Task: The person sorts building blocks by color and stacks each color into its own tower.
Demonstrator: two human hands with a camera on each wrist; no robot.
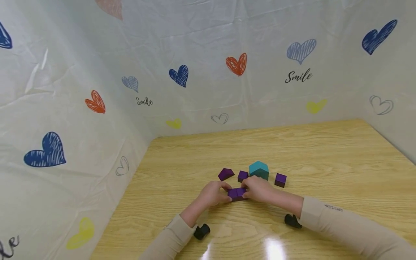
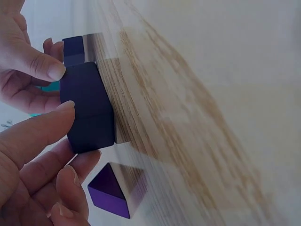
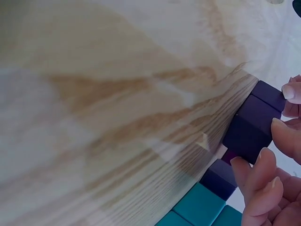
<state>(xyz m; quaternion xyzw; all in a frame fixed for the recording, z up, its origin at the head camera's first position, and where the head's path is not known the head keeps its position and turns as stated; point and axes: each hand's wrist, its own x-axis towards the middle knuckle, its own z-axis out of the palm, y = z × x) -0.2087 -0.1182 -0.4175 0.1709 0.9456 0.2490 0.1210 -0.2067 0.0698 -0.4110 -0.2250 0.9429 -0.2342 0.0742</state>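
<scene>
Two dark purple cubes [image 1: 237, 194] sit pressed side by side on the wooden table [image 1: 325, 151]. My left hand [image 1: 218, 192] pinches their left end and my right hand [image 1: 253, 189] pinches their right end. In the left wrist view the cube pair [image 2: 89, 113] is held between the left hand's thumb and fingers [image 2: 56, 141], with the right hand's fingertips [image 2: 51, 70] on the far cube. The right wrist view shows the pair [image 3: 256, 122] against the right hand [image 3: 270, 162].
Just beyond the hands stand a teal house-shaped block [image 1: 259, 169], a purple wedge block [image 1: 225, 174], a small purple cube [image 1: 242, 176] and another purple cube [image 1: 280, 180]. A heart-printed white sheet [image 1: 97, 90] walls in the table at the back and left.
</scene>
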